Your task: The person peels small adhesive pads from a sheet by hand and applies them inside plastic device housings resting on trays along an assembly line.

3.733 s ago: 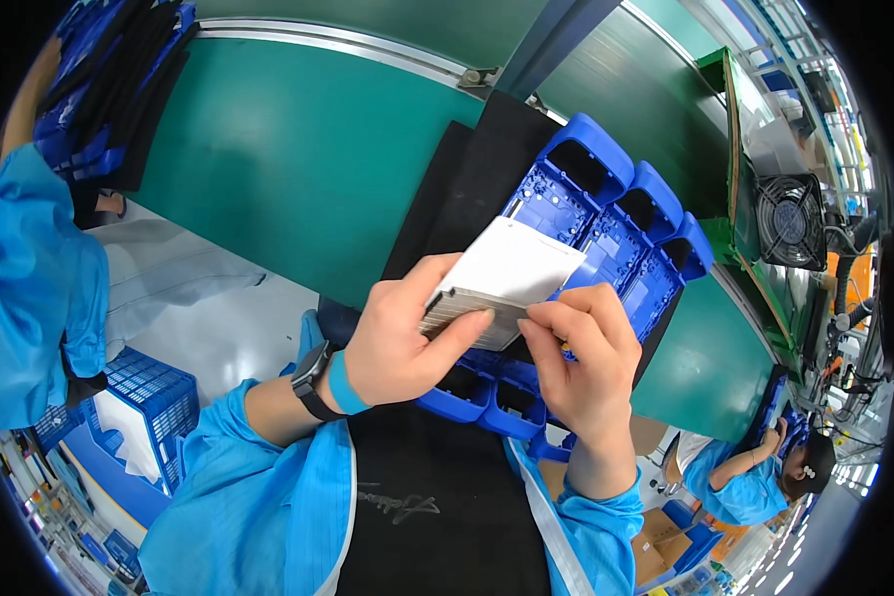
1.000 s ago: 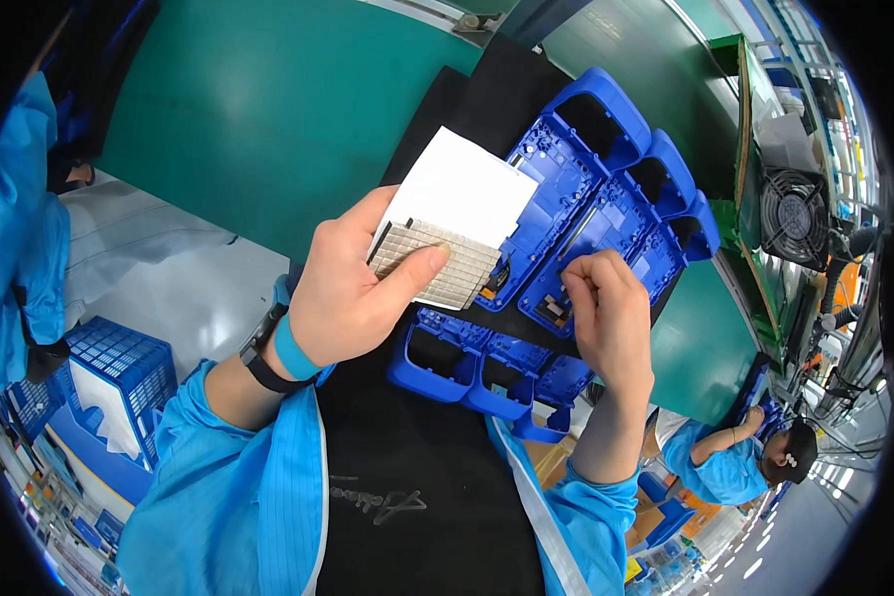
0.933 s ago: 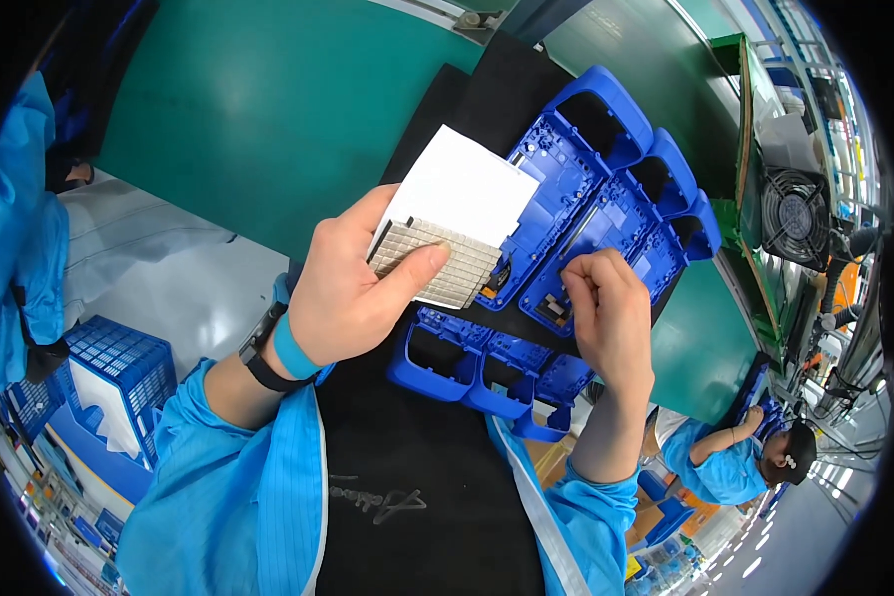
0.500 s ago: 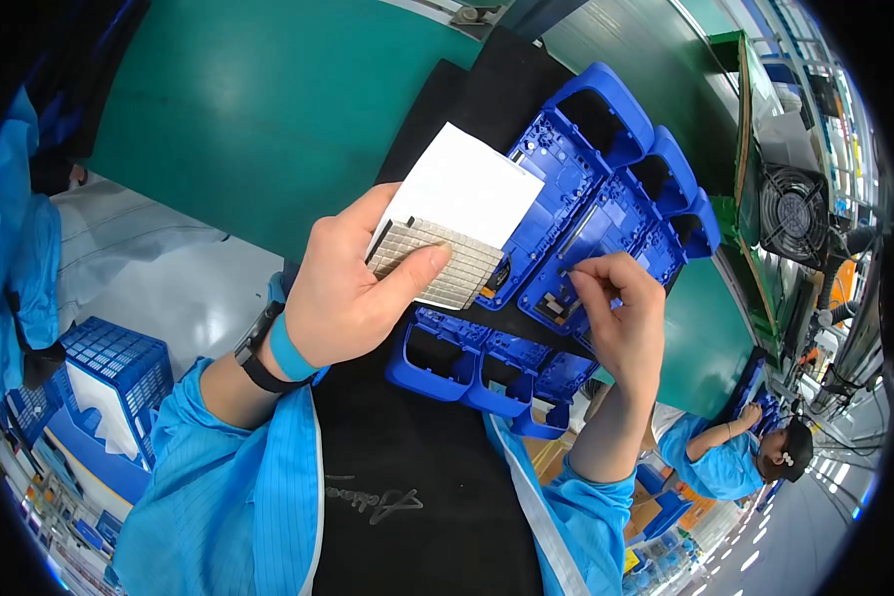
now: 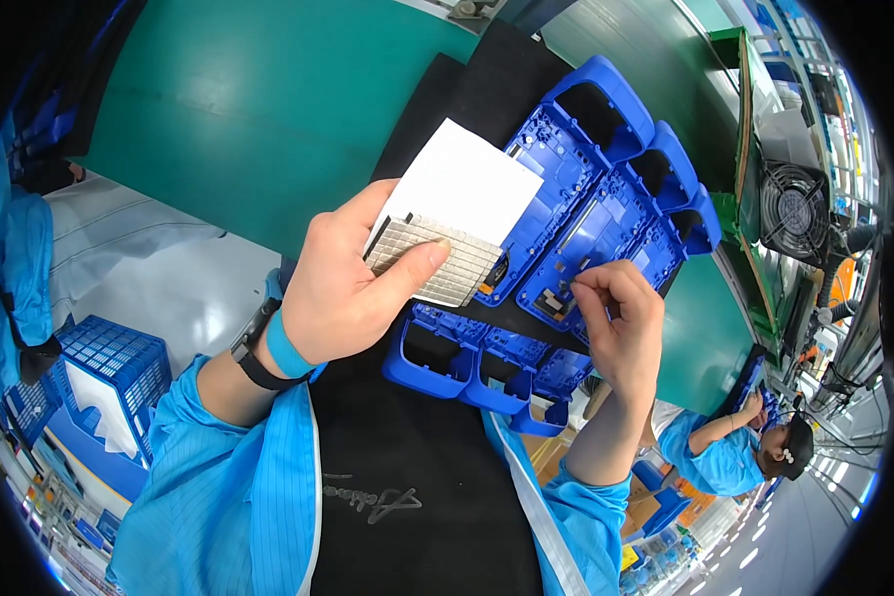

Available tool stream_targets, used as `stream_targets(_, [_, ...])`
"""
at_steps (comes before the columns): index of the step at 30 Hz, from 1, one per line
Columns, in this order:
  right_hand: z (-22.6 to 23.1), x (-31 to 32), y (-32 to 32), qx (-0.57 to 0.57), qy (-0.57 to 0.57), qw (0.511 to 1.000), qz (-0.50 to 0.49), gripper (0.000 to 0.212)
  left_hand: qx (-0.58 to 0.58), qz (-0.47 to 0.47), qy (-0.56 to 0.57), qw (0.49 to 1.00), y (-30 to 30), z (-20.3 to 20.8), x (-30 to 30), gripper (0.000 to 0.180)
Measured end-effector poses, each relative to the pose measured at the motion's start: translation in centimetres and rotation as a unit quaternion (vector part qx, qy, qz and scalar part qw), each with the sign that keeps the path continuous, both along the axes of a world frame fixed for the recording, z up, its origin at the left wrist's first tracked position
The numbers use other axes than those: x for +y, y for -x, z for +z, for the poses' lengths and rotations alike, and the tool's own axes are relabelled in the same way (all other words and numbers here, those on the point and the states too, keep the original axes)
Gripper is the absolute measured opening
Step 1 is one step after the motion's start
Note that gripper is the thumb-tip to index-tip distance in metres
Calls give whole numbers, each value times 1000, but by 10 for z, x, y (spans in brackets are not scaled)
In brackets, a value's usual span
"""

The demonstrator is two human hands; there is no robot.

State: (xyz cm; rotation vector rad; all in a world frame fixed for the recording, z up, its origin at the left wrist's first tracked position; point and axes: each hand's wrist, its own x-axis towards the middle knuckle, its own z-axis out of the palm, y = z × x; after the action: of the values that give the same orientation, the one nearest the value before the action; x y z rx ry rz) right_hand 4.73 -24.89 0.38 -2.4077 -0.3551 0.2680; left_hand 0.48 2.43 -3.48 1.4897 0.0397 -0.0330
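My left hand [image 5: 353, 278] grips a white backing sheet [image 5: 467, 184] with a block of small silvery-grey rectangular pads [image 5: 437, 263] on it, thumb pressed over the pads. Thumb and forefinger of my right hand [image 5: 621, 318] are pinched together just above the near end of a blue plastic housing [image 5: 591, 243]; whatever they hold, if anything, is too small to make out. Another blue housing [image 5: 549, 149] lies to its left, partly covered by the sheet. Small dark and metallic parts sit inside the housings. Nearer me is a further group of blue housings [image 5: 457, 382].
Black matting [image 5: 512, 74] lies under the housings on a green work surface [image 5: 278, 109]. A black fan [image 5: 795, 212] stands at the right. Blue crates [image 5: 119, 368] are at the lower left. A co-worker in blue [image 5: 715, 452] is at the lower right, and another blue sleeve shows at the left.
My right hand's pinched fingertips have drawn slightly toward me over the blue housing. The left hand still holds the sheet of pads in nearly the same place.
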Motion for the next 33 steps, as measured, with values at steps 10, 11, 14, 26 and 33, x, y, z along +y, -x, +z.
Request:
stream_targets(10, [-2, 13, -9, -53, 54, 994, 73, 2, 4, 3, -3, 1000, 2, 1, -2, 34])
stream_targets(11, [-3, 13, -9, -74, 73, 991, 88, 2, 4, 3, -3, 1000, 2, 1, -2, 34])
stream_targets(14, [-2, 14, -9, -82, 97, 988, 93, 3, -4, 7, -7, 1000, 2, -1, -2, 33])
stream_targets(26, [-10, 16, -2, -182, 107, 974, 78, 8, 0, -7, 1, 1000, 1, 2, -2, 34])
stream_targets(33, [-18, 13, 0, -190, 75, 978, 46, 9, -2, -6, 10, 1000, 2, 1, -2, 33])
